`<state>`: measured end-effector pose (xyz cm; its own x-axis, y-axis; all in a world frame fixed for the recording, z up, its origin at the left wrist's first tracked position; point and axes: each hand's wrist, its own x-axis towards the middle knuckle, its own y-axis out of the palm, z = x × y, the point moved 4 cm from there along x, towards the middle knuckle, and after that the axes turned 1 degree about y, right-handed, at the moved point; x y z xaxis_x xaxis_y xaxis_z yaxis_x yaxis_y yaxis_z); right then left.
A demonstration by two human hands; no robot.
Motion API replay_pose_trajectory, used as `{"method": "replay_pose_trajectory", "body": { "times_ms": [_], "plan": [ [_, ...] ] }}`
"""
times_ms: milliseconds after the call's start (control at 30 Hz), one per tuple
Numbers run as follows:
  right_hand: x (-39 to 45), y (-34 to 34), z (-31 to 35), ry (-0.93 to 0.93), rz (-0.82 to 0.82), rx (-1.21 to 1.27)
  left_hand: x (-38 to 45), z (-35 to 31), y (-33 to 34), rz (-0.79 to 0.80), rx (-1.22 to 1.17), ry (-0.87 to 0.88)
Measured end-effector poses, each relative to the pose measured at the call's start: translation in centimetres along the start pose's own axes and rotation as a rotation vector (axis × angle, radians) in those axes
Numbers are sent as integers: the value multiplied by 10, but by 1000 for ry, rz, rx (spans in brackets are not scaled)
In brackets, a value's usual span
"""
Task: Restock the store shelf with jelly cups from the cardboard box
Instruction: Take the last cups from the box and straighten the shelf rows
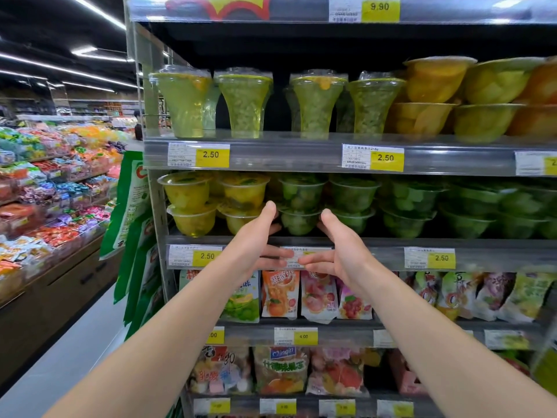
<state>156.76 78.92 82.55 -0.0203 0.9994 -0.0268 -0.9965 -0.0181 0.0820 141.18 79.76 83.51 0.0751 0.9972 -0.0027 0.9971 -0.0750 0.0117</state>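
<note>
Flanking a stack of two clear, round, green jelly cups on the shelf: left hand and right hand, palms facing, fingers straight, spread wide, holding nothing. Thumbs near the lower cup; contact unclear. Two yellow cups stacked just left.
</note>
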Motion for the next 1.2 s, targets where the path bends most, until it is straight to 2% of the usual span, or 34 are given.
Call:
{"method": "replay_pose_trajectory", "body": {
  "times_ms": [167, 233, 300, 367, 433, 533, 667, 1000, 1200],
  "plan": [
    [-2, -3, 2, -11, 3, -113, -4, -1, -6, 6, 37, 27],
    [-9, -10, 8, -132, -70, -240, -6, -3, -10, -21, 63, 46],
    [-17, -25, 11, -280, -209, -287, -8, -3, -13, -62, 81, 80],
    [-22, -47, 10, -328, -333, -204, -11, -1, -9, -57, 57, 98],
    [-21, -70, 8, -282, -385, -35, -15, 1, 4, -3, 4, 99],
    [-15, -88, 10, -208, -334, 172, -15, 2, 30, 66, -104, 85],
    [-11, -88, 17, -179, -227, 245, -6, 1, 62, 89, -216, 51],
    [-6, -87, 29, -138, -19, 211, 4, -5, 96, 84, -355, 48],
    [-5, -90, 29, -108, 46, 244, 1, -6, 92, 88, -327, 52]
  ]
}}
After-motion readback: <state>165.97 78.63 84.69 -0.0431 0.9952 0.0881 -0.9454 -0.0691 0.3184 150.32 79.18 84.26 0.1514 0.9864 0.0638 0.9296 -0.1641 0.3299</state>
